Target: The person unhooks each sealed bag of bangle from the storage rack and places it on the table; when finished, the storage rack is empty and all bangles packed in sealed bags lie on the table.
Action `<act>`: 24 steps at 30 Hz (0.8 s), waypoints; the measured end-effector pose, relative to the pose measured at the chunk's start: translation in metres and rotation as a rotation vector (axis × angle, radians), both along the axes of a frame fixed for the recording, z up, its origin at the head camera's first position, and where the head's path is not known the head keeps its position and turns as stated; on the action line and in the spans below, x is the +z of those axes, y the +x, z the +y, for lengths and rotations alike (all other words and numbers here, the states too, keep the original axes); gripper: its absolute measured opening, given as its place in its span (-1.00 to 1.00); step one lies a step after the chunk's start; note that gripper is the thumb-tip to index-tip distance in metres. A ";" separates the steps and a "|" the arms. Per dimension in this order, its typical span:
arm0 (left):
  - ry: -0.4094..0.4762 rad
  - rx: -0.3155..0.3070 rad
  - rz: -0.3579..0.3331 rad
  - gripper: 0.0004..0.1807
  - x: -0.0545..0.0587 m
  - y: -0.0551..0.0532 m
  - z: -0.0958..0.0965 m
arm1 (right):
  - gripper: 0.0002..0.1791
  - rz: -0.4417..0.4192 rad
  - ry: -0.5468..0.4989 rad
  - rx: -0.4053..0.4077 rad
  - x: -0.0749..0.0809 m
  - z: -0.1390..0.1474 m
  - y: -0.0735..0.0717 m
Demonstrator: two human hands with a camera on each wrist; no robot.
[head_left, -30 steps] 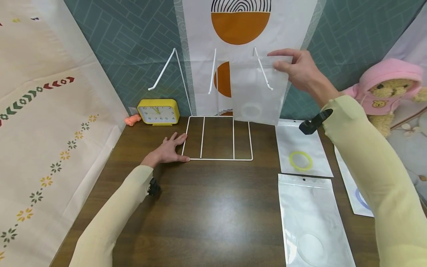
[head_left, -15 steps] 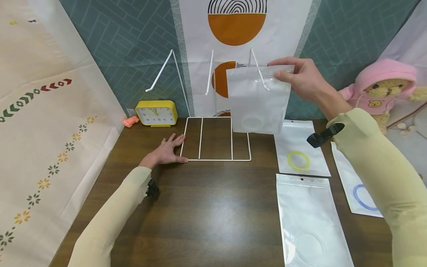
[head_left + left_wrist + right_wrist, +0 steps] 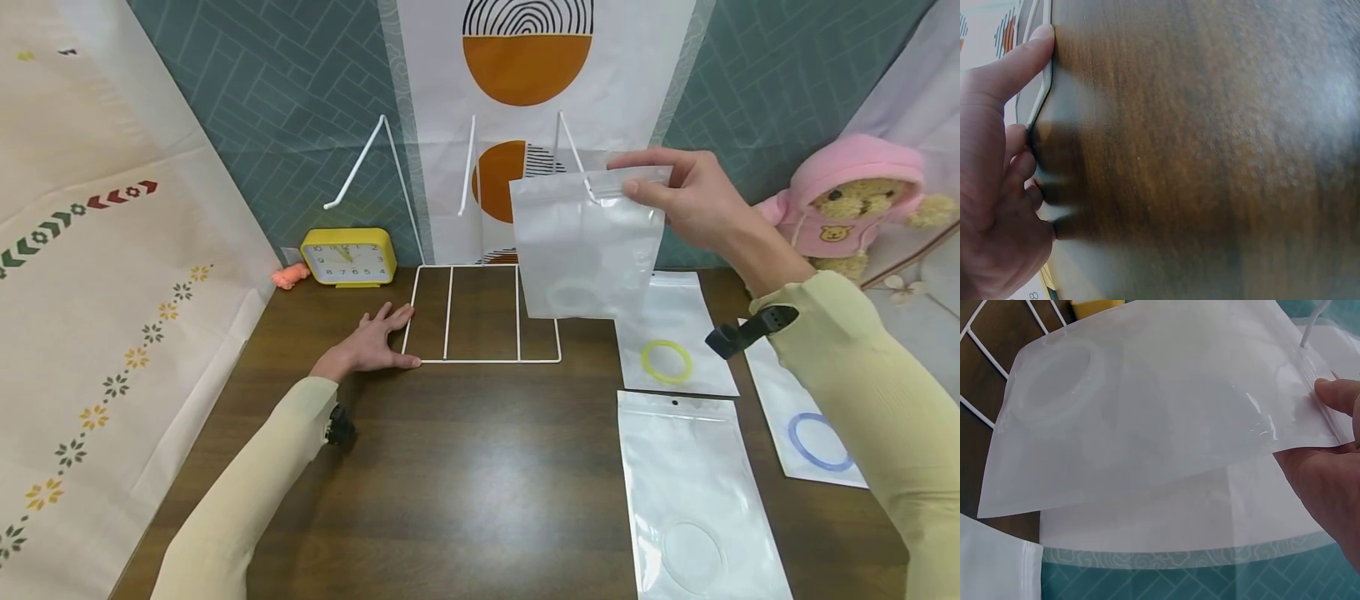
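My right hand point(image 3: 701, 196) pinches the upper right corner of a white zip pouch point(image 3: 577, 258) between thumb and fingers. The pouch hangs over the table with its faint round window near the bottom; the right wrist view shows this pouch point(image 3: 1172, 406) tilted. A white wire display rack point(image 3: 487, 361) stands against the wall, and the tip of its right hook point(image 3: 572, 146) overlaps the pouch's top strip. At the rack base's front left corner rests my left hand point(image 3: 371, 342), fingers spread along the side wire. Its thumb point(image 3: 1038, 47) presses the front wire.
Flat on the table's right lie a pouch with a yellow ring point(image 3: 675, 308), one with a blue ring point(image 3: 787, 392) and a plain one point(image 3: 690, 458). A yellow clock point(image 3: 348, 258) and a small orange object point(image 3: 291, 276) stand back left; a teddy bear point(image 3: 855, 200) sits right.
My right hand and the pouch have come down and toward me, so the pouch's top has shifted from the hook's rear to its tip. My left hand stays on the rack base.
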State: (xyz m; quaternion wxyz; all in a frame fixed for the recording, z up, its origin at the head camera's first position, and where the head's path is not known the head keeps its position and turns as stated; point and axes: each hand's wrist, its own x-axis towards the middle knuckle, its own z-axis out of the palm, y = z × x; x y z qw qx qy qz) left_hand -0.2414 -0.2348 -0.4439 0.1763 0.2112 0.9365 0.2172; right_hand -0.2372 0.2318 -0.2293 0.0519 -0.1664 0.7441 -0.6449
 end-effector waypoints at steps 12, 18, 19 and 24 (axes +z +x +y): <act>0.007 0.005 -0.008 0.15 0.000 0.001 0.000 | -0.67 0.023 -0.022 0.048 -0.001 0.002 0.026; 0.003 -0.002 0.010 0.15 -0.001 0.000 0.000 | -0.63 -0.046 -0.086 0.062 0.003 0.001 0.038; 0.004 -0.002 0.012 0.15 -0.002 0.000 0.000 | -0.63 -0.046 -0.092 0.066 0.004 0.001 0.040; 0.004 0.003 0.002 0.15 -0.001 -0.001 0.001 | -0.63 -0.037 -0.122 0.089 0.004 0.003 0.052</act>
